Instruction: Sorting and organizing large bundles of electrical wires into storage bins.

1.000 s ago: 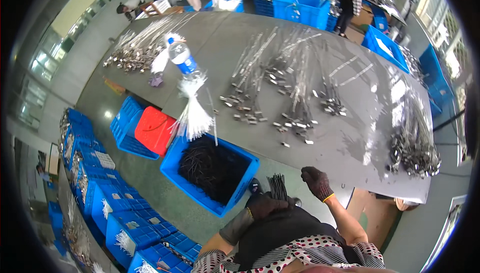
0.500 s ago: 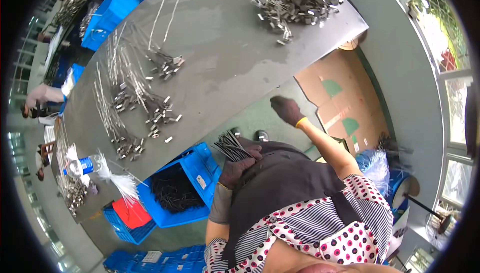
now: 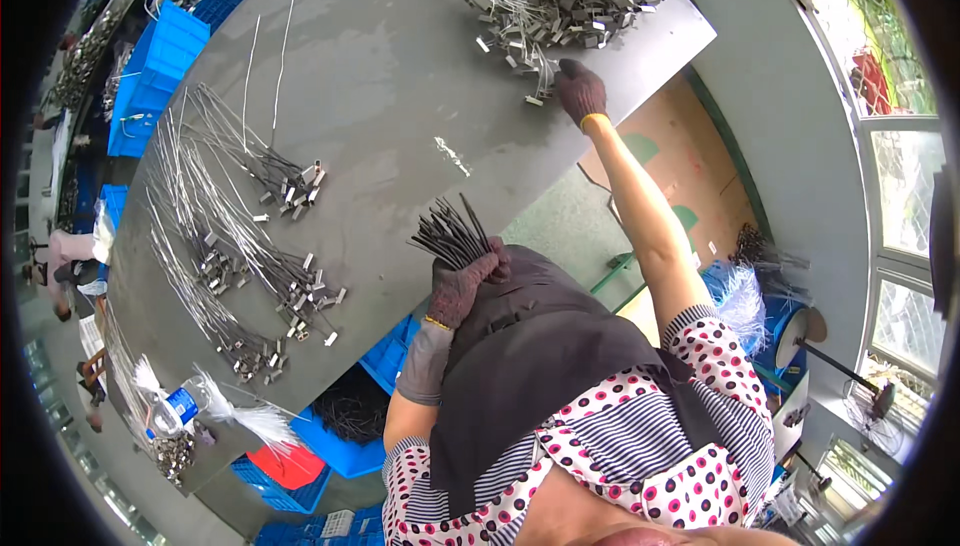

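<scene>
My left hand (image 3: pixel 462 288), in a dark knit glove, is closed round a bundle of thin black tubes (image 3: pixel 450 234) in front of my apron. Their ends fan out above the fist. My right hand (image 3: pixel 581 93), gloved likewise, is stretched to the far right of the table, at the near edge of a big pile of silvery wires with small block-like connectors (image 3: pixel 575 6). One wire end lies right beside its fingertips. Whether those fingers grip it I cannot make out.
The grey table (image 3: pixel 390 126) carries smaller groups of wires (image 3: pixel 225 236) on the left. A plastic bottle (image 3: pixel 180 406) and white ties (image 3: pixel 245 411) lie near its left end. Below the edge stands a blue crate (image 3: pixel 345 446) with black pieces. Flattened cardboard (image 3: pixel 690 161) is at right.
My right hand has moved up and forward from beside the table to the wire pile. My left hand, still round the black tubes, has risen towards the table edge. The view has shifted.
</scene>
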The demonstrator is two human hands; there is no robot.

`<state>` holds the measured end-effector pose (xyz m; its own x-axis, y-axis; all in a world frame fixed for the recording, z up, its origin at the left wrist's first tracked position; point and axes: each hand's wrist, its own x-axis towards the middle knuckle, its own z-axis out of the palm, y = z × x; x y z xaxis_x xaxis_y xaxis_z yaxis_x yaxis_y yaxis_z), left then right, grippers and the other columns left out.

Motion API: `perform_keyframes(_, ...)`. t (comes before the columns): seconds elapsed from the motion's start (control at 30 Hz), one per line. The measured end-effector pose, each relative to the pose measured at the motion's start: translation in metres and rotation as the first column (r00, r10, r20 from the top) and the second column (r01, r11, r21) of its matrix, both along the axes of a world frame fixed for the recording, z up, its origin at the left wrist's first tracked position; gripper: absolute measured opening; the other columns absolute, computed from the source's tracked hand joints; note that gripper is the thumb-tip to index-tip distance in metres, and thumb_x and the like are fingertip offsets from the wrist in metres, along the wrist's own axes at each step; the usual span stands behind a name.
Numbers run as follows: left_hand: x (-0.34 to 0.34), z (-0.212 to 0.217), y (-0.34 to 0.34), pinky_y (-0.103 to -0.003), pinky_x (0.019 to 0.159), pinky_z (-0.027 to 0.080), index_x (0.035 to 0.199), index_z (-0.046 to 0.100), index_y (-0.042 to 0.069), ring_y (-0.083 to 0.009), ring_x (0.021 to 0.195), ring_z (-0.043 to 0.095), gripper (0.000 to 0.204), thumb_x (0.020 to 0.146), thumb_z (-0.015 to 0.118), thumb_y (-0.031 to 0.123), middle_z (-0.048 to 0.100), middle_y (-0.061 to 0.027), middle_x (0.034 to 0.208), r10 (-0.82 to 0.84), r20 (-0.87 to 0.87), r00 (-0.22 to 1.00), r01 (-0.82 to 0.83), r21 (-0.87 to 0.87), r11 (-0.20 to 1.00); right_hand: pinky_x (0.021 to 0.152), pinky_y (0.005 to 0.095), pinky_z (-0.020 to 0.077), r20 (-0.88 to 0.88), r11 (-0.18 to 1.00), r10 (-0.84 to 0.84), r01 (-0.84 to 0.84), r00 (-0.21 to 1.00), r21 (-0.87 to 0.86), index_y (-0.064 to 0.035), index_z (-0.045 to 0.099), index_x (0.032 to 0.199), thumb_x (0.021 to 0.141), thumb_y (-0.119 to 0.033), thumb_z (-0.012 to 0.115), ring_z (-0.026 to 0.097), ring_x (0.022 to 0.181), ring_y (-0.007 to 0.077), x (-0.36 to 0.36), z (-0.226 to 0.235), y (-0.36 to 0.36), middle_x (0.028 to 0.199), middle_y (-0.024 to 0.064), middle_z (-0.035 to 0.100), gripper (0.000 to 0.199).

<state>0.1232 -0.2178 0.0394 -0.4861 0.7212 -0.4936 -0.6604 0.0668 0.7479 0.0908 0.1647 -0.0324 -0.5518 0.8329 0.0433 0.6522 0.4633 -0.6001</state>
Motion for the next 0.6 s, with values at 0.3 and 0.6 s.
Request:
perform_keyframes(0.3, -0.05, -0.05, 0.006, -0.033, 0.089, 0.05, 0.118, 0.06, 0.001, -0.0195, 0.098, 0.063, 0.031, 0.101, 0.049, 0.025, 0.065, -0.0073, 0.102, -0.477, -0.566, 0.673, 0.497, -0.133, 0.858, 0.074, 0.0487, 0.0509, 0.328, 0.843, 0.446, -0.514, 0.832, 0.156, -0.0041, 0.07, 0.079, 0.078, -0.026, 0.054, 0.064, 0.082, 0.0428, -0.029, -0.049, 0.058, 0.086, 0.0225, 0.067, 0.026)
perform_keyframes(0.6, -0.016, -0.076, 0.104, -0.036, 0.073, 0.059, 0.104, 0.065, 0.001, -0.0205, 0.079, 0.069, 0.02, 0.091, 0.065, 0.016, 0.07, -0.0094, 0.093, -0.013, 0.383, 0.924, 0.012, 0.004, 1.0, 0.083, 0.0427, 0.0499, 0.132, 0.92, 0.385, -0.392, 0.913, 0.027, 0.0001, 0.07, 0.097, 0.082, -0.02, 0.059, 0.065, 0.094, 0.0368, 0.027, -0.011, 0.035, 0.098, 0.0212, 0.068, 0.027)
